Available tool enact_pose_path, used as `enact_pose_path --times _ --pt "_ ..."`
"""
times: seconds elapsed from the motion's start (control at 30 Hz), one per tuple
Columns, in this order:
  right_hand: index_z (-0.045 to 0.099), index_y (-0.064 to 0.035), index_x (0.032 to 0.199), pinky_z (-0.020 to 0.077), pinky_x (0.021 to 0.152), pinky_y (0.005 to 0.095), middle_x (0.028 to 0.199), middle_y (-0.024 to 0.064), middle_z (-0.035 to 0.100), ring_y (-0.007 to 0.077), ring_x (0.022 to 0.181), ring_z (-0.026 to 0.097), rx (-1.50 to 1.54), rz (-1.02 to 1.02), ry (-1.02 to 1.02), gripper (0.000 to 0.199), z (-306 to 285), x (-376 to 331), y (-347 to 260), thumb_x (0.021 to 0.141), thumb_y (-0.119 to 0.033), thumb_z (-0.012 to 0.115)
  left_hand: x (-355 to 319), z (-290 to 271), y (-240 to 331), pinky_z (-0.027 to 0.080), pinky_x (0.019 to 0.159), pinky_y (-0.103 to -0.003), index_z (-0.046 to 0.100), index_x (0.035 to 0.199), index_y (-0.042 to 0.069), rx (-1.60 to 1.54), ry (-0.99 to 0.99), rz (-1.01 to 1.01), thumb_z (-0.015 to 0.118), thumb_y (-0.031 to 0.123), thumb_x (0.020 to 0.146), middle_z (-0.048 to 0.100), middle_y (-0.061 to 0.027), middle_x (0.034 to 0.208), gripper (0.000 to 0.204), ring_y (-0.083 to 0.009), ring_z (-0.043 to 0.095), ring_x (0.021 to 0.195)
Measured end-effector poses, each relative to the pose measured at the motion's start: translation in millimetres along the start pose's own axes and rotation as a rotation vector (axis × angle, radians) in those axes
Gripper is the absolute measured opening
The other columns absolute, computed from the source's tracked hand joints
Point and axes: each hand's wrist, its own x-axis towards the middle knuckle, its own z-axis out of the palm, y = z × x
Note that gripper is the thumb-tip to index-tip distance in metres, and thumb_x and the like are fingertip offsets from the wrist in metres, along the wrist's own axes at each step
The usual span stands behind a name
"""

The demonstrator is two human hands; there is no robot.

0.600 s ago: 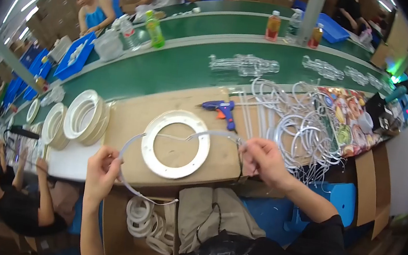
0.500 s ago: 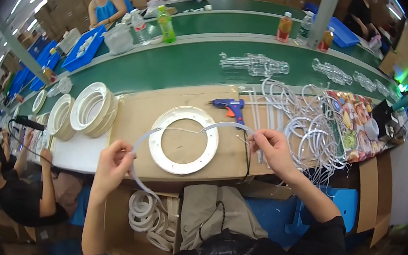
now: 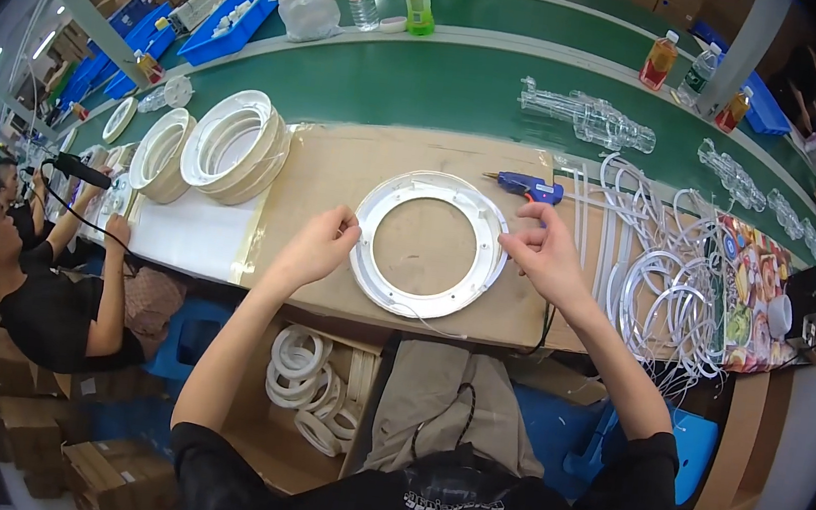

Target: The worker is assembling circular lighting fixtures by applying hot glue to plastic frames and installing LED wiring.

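A white ring-shaped frame (image 3: pixel 367 260) lies flat on the cardboard work surface in front of me. The flexible white light strip appears to run around the frame, and its thin wire (image 3: pixel 435 329) trails past the near edge. My left hand (image 3: pixel 321 245) is closed in a pinch at the ring's left rim. On the opposite side, my right hand (image 3: pixel 547 258) pinches at the right rim, thumb and forefinger together. Both seem to grip the strip against the frame, though the fingertips partly hide it. A blue glue gun (image 3: pixel 527 186) lies just beyond my right hand.
Stacked white rings (image 3: pixel 234 147) stand to the left. Loose white strips (image 3: pixel 665 294) lie tangled at the right. Clear plastic parts (image 3: pixel 590 117) rest on the green conveyor (image 3: pixel 427 86). Below the table, a cardboard box (image 3: pixel 246 393) holds smaller rings. A co-worker (image 3: pixel 52 285) sits at left.
The strip, held arched between my hands before, now sits down around the ring. My hands have moved closer to the rim on both sides. The whole view has shifted.
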Motion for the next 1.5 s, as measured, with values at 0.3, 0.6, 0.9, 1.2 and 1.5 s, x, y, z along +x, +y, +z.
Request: enact_pose_path --times 0.3,0.6,0.9,1.2,1.5 --pt "0.057 -0.0001 0.102 0.0416 0.054 0.0163 0.077 -0.0012 0.062 0.0005 0.064 0.054 0.007 -0.059 -0.072 0.017 8 5 22 0.089 -0.006 0.066 12 1 10 0.051 0.065 -0.040 0.063 0.080 -0.002 0.227 0.095 -0.004 0.061 0.016 0.080 0.065 -0.0184 0.071 0.017 -0.0331 0.065 0.068" --pt "0.062 0.0019 0.098 0.0455 0.060 0.0148 0.083 -0.0004 0.064 0.0013 0.070 0.058 0.047 -0.058 -0.090 0.011 15 6 23 0.089 -0.004 0.065 23 9 9 0.053 0.067 -0.046 0.066 0.077 0.003 0.477 0.156 -0.053 0.062 0.019 0.078 0.067 -0.0190 0.073 0.017 -0.0366 0.066 0.072" --pt "0.061 0.0017 0.099 0.0473 0.066 0.0154 0.082 -0.0004 0.063 0.0023 0.073 0.059 0.141 -0.081 -0.071 0.011 16 4 15 0.090 -0.004 0.065 23 8 12 0.054 0.070 -0.046 0.067 0.079 0.003 0.458 0.136 -0.060 0.061 0.019 0.078 0.068 -0.0189 0.076 0.017 -0.0368 0.067 0.074" --pt "0.061 0.0009 0.098 0.0455 0.064 0.0158 0.082 -0.0002 0.063 0.0024 0.073 0.058 0.160 -0.097 -0.060 0.011 18 9 14 0.090 -0.004 0.064 25 17 9 0.054 0.068 -0.048 0.066 0.077 0.001 0.582 0.169 -0.014 0.061 0.018 0.080 0.067 -0.0202 0.072 0.018 -0.0389 0.067 0.072" --pt "0.061 -0.0005 0.098 0.0382 0.054 0.0148 0.080 -0.0020 0.063 -0.0007 0.065 0.053 0.170 -0.059 -0.056 0.010 19 13 14 0.091 -0.007 0.063 22 26 20 0.055 0.063 -0.046 0.064 0.081 0.002 0.800 0.191 0.042 0.065 0.015 0.081 0.068 -0.0198 0.077 0.012 -0.0369 0.069 0.069"
